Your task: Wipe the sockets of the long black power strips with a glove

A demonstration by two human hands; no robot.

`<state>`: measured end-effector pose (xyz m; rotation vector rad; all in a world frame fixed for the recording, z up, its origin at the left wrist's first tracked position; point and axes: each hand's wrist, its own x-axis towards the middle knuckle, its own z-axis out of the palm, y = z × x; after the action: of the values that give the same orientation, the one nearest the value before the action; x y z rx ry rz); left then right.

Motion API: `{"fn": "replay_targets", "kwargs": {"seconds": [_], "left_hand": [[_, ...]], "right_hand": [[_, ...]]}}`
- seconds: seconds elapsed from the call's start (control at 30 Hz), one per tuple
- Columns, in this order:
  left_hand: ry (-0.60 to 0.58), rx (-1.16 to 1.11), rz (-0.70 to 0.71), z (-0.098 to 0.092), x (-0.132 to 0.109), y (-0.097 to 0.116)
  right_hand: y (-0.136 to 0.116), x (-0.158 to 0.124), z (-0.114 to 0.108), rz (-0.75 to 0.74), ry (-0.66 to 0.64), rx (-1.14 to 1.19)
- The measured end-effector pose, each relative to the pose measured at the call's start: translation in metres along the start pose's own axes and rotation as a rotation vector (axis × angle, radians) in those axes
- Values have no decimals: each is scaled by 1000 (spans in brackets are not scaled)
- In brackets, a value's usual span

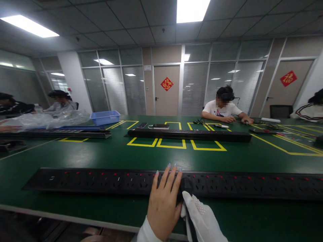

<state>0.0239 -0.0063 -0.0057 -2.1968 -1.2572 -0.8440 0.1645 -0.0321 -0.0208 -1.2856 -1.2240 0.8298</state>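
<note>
A long black power strip (pixel 101 181) lies across the green table in front of me, with a row of sockets and small red switches along it. My left hand (pixel 164 201), bare, rests flat on the strip near its middle with the fingers stretched out. My right hand (pixel 202 218), in a white glove with a dotted grip, is closed around a black plug (pixel 186 185) and its cord. The plug sits against the strip just right of my left fingers; its pins are hidden.
Another black power strip (pixel 189 134) lies farther back among yellow tape outlines. A blue basket (pixel 105 117), clear plastic bags (pixel 52 120) and metal rails (pixel 75 132) are at the left. A person in a white T-shirt (pixel 222 109) sits opposite, near phones and cables; others sit at the sides.
</note>
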Motion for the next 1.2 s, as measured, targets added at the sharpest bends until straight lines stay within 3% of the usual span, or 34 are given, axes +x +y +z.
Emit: {"fn": "replay_targets", "kwargs": {"seconds": [0.4,0.87,1.2], "left_hand": [[0,2,13,-1,0,0],[2,9,11,-2,0,0],[-1,34,25,-1,0,-2]], "right_hand": [[-4,-2,3,-45,-96,-27],[-11,-3,5,-54,-8,-22],[-17,-5,2,-45,-34,-73]]}}
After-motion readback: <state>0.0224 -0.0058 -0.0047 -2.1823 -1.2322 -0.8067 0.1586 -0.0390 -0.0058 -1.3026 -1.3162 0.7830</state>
